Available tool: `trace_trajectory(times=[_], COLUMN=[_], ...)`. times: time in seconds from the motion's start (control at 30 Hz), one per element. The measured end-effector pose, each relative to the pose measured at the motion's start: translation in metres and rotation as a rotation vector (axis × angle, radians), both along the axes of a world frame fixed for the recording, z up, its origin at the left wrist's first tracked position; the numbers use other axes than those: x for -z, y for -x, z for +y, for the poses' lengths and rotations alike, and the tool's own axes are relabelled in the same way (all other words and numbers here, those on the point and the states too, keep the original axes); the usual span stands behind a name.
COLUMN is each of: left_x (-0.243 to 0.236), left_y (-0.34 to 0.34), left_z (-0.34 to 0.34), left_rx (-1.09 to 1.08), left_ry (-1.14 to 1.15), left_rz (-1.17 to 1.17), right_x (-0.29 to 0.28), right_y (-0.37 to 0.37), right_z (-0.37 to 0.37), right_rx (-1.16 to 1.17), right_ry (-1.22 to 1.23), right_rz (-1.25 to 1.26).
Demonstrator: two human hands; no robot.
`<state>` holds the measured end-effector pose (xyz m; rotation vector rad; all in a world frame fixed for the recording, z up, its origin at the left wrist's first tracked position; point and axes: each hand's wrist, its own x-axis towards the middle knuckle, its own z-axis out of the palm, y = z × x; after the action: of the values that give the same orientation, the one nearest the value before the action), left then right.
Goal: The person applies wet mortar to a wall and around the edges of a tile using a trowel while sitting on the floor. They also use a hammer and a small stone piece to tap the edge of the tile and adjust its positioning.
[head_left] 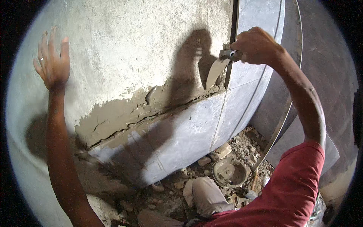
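Note:
My right hand (258, 47) is closed round the handle of a trowel. Its narrow, mortar-smeared blade (216, 72) points down and left, at the wet mortar beside the tile edge. On the wall (128, 41) a band of wet grey-brown mortar (121, 115) runs along the top of the lower grey tiles (185, 126), ridged and uneven. My left hand (55, 64) is raised at the far left with fingers spread and holds nothing. It is at the bare upper wall; whether the palm touches is not clear.
A round bowl of mortar (230, 173) stands on the rubble (245, 145) below the tiles, among stones and broken pieces. More grey tiles (259, 22) rise at the right of the wall. Large dark slabs (325, 72) lean farther right. My bent knee (210, 196) is near the bowl.

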<state>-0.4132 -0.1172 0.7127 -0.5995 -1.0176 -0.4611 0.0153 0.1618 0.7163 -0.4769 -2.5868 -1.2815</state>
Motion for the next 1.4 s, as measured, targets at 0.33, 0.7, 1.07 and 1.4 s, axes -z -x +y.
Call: trace_trajectory(times=[0.33, 0.7, 1.07, 1.4], left_x=[-0.002, -0.002, -0.003, 0.012], left_y=[-0.002, -0.001, -0.003, -0.035], left_z=[-0.002, -0.003, -0.006, 0.000], left_rx=[-0.014, 0.032, -0.014, -0.036], left_ry=[-0.021, -0.024, 0.007, 0.003], left_rz=[0.032, 0.015, -0.089, -0.270], right_x=[-0.011, 0.005, 0.081, 0.281], right_y=[0.005, 0.013, -0.044, 0.073], right_z=[0.004, -0.023, 0.022, -0.085], right_rx=[0.031, 0.066, -0.236, -0.424], right_ry=[-0.181, -0.023, 0.453, 1.130], right_rz=[-0.046, -0.050, 0.276, 0.686])
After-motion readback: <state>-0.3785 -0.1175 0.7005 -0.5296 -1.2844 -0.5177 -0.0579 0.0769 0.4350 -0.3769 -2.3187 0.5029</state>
